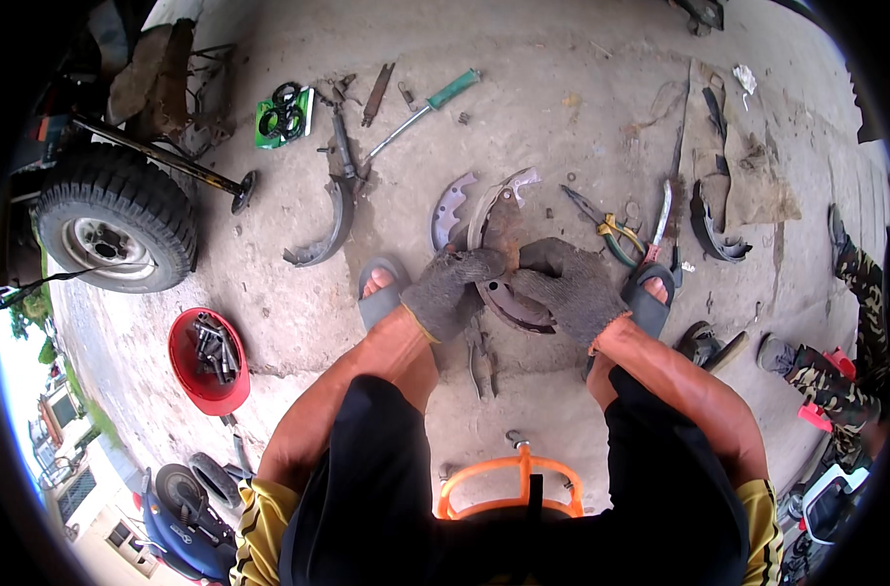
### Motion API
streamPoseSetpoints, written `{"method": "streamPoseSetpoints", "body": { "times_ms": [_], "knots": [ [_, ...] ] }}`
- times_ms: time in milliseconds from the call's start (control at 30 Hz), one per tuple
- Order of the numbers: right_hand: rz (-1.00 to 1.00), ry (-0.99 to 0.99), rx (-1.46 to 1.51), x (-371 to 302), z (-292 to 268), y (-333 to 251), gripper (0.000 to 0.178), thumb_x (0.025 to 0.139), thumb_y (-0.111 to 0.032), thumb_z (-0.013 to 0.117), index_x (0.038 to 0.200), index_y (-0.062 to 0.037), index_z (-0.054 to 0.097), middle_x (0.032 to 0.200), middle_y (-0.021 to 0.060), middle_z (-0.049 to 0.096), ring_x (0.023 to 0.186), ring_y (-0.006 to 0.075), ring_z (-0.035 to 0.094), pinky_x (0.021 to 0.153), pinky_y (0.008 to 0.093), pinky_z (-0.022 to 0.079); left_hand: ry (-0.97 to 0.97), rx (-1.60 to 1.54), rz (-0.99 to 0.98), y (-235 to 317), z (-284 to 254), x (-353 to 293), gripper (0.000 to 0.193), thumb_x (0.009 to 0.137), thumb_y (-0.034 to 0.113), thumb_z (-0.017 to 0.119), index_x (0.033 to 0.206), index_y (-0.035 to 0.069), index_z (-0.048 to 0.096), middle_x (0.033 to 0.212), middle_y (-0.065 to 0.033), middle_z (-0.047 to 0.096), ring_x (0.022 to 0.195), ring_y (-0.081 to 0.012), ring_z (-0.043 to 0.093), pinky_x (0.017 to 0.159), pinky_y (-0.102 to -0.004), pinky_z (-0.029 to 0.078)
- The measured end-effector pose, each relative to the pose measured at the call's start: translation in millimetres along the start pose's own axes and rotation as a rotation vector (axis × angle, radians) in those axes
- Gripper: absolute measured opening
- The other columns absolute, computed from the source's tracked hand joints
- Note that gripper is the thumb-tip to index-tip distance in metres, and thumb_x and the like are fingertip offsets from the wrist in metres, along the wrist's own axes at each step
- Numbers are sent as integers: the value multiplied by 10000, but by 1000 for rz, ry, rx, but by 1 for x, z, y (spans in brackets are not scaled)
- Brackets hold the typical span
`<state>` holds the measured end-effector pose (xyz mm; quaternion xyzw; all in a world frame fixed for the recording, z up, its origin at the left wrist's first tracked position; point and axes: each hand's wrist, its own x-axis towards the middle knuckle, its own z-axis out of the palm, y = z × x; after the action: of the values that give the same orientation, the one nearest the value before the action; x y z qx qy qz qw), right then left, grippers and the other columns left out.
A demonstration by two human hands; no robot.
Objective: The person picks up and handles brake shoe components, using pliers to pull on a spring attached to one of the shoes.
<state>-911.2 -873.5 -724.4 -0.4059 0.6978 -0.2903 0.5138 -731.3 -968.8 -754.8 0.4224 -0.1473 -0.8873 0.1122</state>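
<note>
Both hands wear dark grey knit gloves and meet between my feet. My left hand (453, 293) closes its fingers and thumb on a curved brake shoe (491, 210) whose upper end points away from me. My right hand (567, 288) is wrapped round the lower curved part, another brake shoe (513, 309), its fingers pressed against its inner side. Where the two pieces meet is hidden by the gloves. Just beyond my left hand a separate pale brake shoe (449, 210) lies on the concrete. Pliers (481, 366) lie on the floor below my hands.
A green-handled screwdriver (453, 90), black rings on a green box (285, 115) and a worn brake shoe (335, 230) lie far left. Yellow-handled pliers (616, 232) are near my right foot. A red helmet (196, 391) holds metal parts. A wheel (123, 220) stands left; a person in camouflage trousers (826, 386), right.
</note>
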Motion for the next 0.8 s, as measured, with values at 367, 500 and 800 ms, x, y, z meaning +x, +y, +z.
{"method": "streamPoseSetpoints", "body": {
  "times_ms": [367,500,800],
  "knots": [
    [-261,-134,-125,6,2,12,312,883,-336,642,1014,-57,694,918,155,693,832,329,676,758,421,529,35,91,-35,2,6,0,223,882,107,643,1076,-4,650,942,-84,675,874,-179,647,776,-315,523],
    [-411,-107,-357,13,3,20,281,886,-326,629,980,-72,704,909,143,694,838,332,680,759,430,531,96,110,4,-5,1,2,205,887,101,643,1064,-2,649,933,-95,667,845,-173,641,720,-301,518],
    [-108,0,-300,6,0,6,311,868,-374,666,960,-79,704,927,134,704,851,328,683,764,419,532,71,116,-71,0,5,2,230,859,159,679,1046,27,654,930,-94,656,837,-238,659,683,-385,570]
  ]
}}
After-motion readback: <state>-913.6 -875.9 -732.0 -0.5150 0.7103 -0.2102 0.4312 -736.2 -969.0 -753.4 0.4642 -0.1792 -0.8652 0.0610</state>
